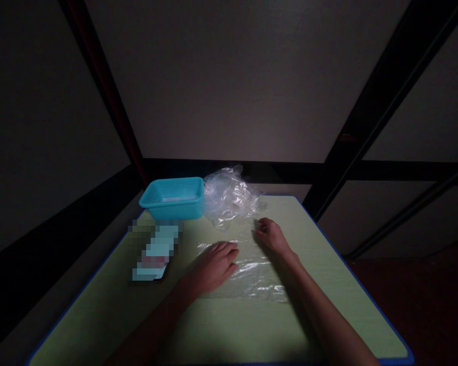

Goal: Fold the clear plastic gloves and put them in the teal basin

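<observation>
A clear plastic bag [257,284] lies spread flat on the table in front of me. My left hand [219,259] rests palm down on its left part, fingers stretched out. Beyond the bag's far right side is my right hand [270,235], with fingers loosely bent and a small gap between thumb and fingertips. No object shows in that gap. Just past my right hand sits a crumpled heap of clear plastic [231,195], thin and shiny.
A turquoise plastic basin [173,209] stands at the table's back left, touching or close to the plastic heap. Nearer me on the left lies a pixelated phone-like flat object [158,251]. The pale green table [137,325] has a blue edge, and panelled walls rise behind it.
</observation>
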The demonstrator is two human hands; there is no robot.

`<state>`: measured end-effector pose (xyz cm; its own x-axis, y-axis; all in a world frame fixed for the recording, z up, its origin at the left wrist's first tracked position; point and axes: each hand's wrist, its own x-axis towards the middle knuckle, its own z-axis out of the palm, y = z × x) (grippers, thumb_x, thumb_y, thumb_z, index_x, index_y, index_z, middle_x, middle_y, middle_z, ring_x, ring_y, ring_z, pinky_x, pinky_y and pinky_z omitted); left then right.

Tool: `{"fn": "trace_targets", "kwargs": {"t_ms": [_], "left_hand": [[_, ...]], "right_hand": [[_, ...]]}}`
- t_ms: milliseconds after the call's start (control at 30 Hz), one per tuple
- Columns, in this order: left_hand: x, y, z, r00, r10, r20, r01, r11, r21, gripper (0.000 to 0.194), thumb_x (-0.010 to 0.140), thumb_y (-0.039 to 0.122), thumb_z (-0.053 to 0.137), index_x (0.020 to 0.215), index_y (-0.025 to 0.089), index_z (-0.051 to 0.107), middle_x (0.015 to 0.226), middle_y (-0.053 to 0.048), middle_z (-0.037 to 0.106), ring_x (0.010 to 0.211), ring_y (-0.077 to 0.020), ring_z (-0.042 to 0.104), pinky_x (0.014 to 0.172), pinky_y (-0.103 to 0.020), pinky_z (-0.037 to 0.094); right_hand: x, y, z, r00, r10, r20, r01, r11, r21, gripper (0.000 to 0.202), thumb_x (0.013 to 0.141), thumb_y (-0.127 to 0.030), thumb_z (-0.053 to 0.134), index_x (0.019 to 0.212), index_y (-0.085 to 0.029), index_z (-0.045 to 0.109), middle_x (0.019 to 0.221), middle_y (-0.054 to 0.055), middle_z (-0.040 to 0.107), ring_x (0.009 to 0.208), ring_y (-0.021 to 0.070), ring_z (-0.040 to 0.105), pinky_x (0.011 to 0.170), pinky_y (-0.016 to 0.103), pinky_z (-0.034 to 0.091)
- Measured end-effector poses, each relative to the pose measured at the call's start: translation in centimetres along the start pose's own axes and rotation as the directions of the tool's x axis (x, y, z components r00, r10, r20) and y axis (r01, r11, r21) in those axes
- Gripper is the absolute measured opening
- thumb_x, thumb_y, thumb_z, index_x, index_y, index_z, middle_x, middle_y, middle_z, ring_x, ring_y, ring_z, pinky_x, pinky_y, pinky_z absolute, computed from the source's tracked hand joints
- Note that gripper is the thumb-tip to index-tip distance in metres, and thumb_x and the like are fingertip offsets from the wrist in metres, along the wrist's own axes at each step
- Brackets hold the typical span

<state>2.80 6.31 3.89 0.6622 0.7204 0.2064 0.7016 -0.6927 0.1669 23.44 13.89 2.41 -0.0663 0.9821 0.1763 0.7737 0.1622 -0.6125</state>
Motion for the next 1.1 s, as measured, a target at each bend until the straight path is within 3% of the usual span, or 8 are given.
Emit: {"fn": "trace_targets", "kwargs": {"t_ms": [200,300,433,567,700,833,967,1100], "left_hand": [[-0.1,-0.6,1.2,0.998,-0.018,-0.055,0.014,0.998,-0.065,0.025,0.087,0.019,0.055,0.112,0.017,0.057,0.123,-0.008,0.056,0.115,-0.0215,0.049,0.098,-0.037,0.041],[-0.1,-0.7,1.5,0.996,-0.049,-0.078,0.037,0.989,-0.145,0.025,0.085,0.017,0.057,0.109,0.018,0.058,0.124,-0.008,0.056,0.115,-0.0219,0.048,0.098,-0.038,0.041],[-0.1,-0.7,1.8,0.994,-0.078,-0.083,0.06,0.978,-0.2,0.025,0.083,0.018,0.059,0.108,0.018,0.058,0.127,-0.009,0.053,0.118,-0.0234,0.045,0.099,-0.039,0.039],[0.0,-0.6,1.8,0.993,-0.085,-0.087,0.066,0.979,-0.194,0.023,0.084,0.02,0.059,0.106,0.019,0.058,0.128,-0.009,0.051,0.118,-0.0241,0.043,0.099,-0.04,0.039],[0.1,-0.5,1.6,0.992,-0.091,-0.085,0.074,0.98,-0.186,0.023,0.084,0.016,0.053,0.107,0.02,0.056,0.126,-0.008,0.052,0.116,-0.0236,0.044,0.098,-0.041,0.039],[0.1,-0.7,1.6,0.987,-0.109,-0.118,0.088,0.981,-0.172,0.028,0.08,0.004,0.043,0.1,0.019,0.056,0.118,-0.007,0.055,0.112,-0.0223,0.046,0.097,-0.04,0.038],[0.2,-0.9,1.7,0.971,-0.186,-0.15,0.151,0.964,-0.219,0.038,0.07,-0.002,0.037,0.098,0.018,0.052,0.11,-0.008,0.056,0.107,-0.0218,0.048,0.093,-0.04,0.041],[0.3,-0.9,1.7,0.97,-0.183,-0.161,0.133,0.95,-0.282,0.047,0.063,-0.005,0.036,0.104,0.017,0.048,0.119,-0.009,0.052,0.114,-0.021,0.044,0.099,-0.04,0.038]], "right_hand": [[0.9,1.0,1.2,0.999,0.047,-0.026,-0.043,0.988,0.149,0.028,0.061,-0.012,0.06,0.088,-0.017,0.06,0.061,-0.002,0.061,0.058,0.0156,0.056,0.057,0.025,0.042],[1.2,1.2,1.2,0.999,0.031,-0.028,-0.023,0.965,0.261,0.024,0.06,-0.011,0.056,0.083,-0.018,0.058,0.058,-0.003,0.058,0.054,0.0139,0.054,0.054,0.024,0.042],[1.0,0.8,0.5,0.999,-0.035,-0.016,0.039,0.913,0.406,0.021,0.064,-0.016,0.054,0.085,-0.016,0.055,0.063,-0.001,0.058,0.057,0.0139,0.056,0.058,0.026,0.045],[-0.4,-0.6,-1.0,0.984,-0.169,0.052,0.119,0.852,0.509,0.02,0.068,-0.024,0.058,0.087,-0.017,0.056,0.07,0.0,0.059,0.07,0.0161,0.059,0.074,0.032,0.048],[-2.0,-1.8,-2.5,0.932,-0.305,0.196,0.143,0.807,0.573,0.026,0.067,-0.022,0.062,0.092,-0.017,0.058,0.068,-0.001,0.06,0.076,0.0178,0.062,0.077,0.034,0.048],[-2.8,-1.6,-3.4,0.857,-0.4,0.324,0.131,0.778,0.614,0.034,0.066,-0.013,0.061,0.099,-0.018,0.057,0.08,0.002,0.063,0.08,0.0182,0.062,0.074,0.034,0.048],[-2.7,-0.9,-3.6,0.881,-0.395,0.26,0.151,0.756,0.637,0.04,0.069,-0.008,0.048,0.107,-0.019,0.052,0.089,0.004,0.066,0.088,0.0194,0.061,0.081,0.037,0.045],[-2.6,-0.6,-3.0,0.88,-0.391,0.271,0.176,0.797,0.577,0.043,0.073,-0.009,0.04,0.113,-0.02,0.048,0.097,0.006,0.069,0.091,0.0215,0.061,0.081,0.04,0.044]]}}
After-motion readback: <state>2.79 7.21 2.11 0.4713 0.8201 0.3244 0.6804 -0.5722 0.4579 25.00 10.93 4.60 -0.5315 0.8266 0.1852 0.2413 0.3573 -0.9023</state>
